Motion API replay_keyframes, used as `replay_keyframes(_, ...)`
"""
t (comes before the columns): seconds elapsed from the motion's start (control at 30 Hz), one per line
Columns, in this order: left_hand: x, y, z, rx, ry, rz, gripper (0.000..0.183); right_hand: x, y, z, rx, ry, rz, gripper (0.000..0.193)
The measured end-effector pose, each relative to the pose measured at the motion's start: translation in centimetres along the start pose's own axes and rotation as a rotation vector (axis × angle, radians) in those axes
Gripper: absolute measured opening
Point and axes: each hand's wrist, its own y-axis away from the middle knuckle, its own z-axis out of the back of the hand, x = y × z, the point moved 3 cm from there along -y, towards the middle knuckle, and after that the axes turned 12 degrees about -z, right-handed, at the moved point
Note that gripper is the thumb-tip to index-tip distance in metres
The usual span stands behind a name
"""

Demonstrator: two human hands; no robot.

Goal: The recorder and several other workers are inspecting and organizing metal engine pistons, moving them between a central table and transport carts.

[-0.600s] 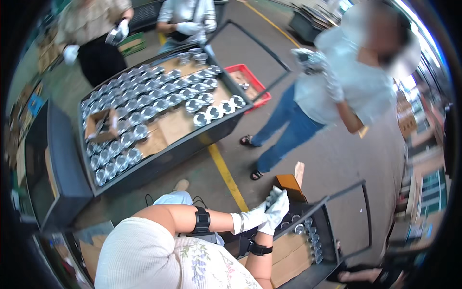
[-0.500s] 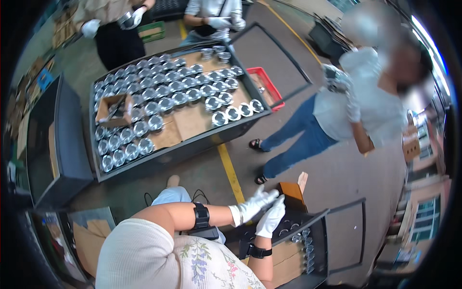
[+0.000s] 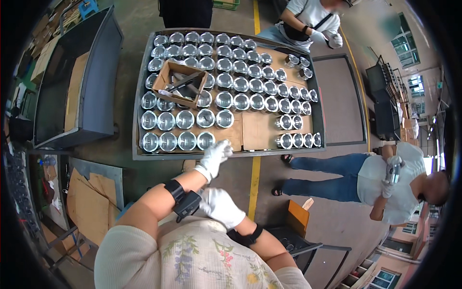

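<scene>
My left hand [image 3: 215, 160], in a white glove, reaches to the near edge of a large dark metal cart [image 3: 202, 156]. Its fingers are apart and loosely bent, with nothing seen in them. Just beyond stands a shiny, round metal piston [image 3: 206, 140], the last of the near-left row; I cannot tell whether my fingers touch it. My right hand [image 3: 222, 208], also gloved, is held before my body, below the left wrist. Its fingers are slightly blurred and loosely apart, and no object shows in them. Rows of similar pistons [image 3: 224, 100] stand on the cart's cardboard lining [image 3: 260, 129].
A cardboard box [image 3: 163, 79] with dark pieces sits among the pistons. Another dark cart [image 3: 98, 91] stands left. At right, a person [image 3: 390, 183] in jeans holds a metal part; another gloved person [image 3: 308, 29] stands beyond the cart. An orange-brown box [image 3: 298, 216] is at lower right.
My view has turned left toward the large cart. Both hands have left the smaller cart at lower right and moved apart; the left now extends to the large cart's near edge.
</scene>
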Motion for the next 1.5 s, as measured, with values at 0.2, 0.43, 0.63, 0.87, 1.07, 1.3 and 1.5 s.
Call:
replay_keyframes(0.2, -4.5, -1.5, 9.3, -0.161, -0.05, -0.007, 0.032, -7.9, -9.2, 1.5, -0.172, -0.511, -0.519, 0.027)
replay_keyframes(0.43, -4.3, 4.3, 18.3, -0.488, -0.006, -0.029, 0.03, -19.4, -21.2, 2.4, -0.421, -0.064, -0.607, 0.032)
replay_keyframes(0.63, -2.5, 7.6, 18.3, -0.718, 0.1, -0.05, 0.027, -25.6, -27.4, 0.9, -0.319, -0.086, -0.518, 0.038)
replay_keyframes(0.87, -3.1, 5.3, 13.7, -0.574, 0.162, -0.109, 0.026, -29.0, -25.3, 3.9, -0.216, -0.118, -0.866, 0.057)
replay_keyframes(1.07, -6.5, 3.0, 11.7, -0.487, 0.08, -0.207, 0.023, -22.0, -18.1, 10.3, -0.242, -0.556, -0.946, 0.061)
replay_keyframes(1.3, -11.3, 0.3, 4.7, -0.196, -0.155, -0.267, 0.019, -14.9, -13.6, 14.7, -0.128, -1.718, -0.743, 0.05)
replay_keyframes(1.5, -14.4, 1.1, -1.4, 0.237, -0.293, -0.41, 0.033, -8.9, -13.0, 16.9, -0.116, -1.68, -0.675, 0.046)
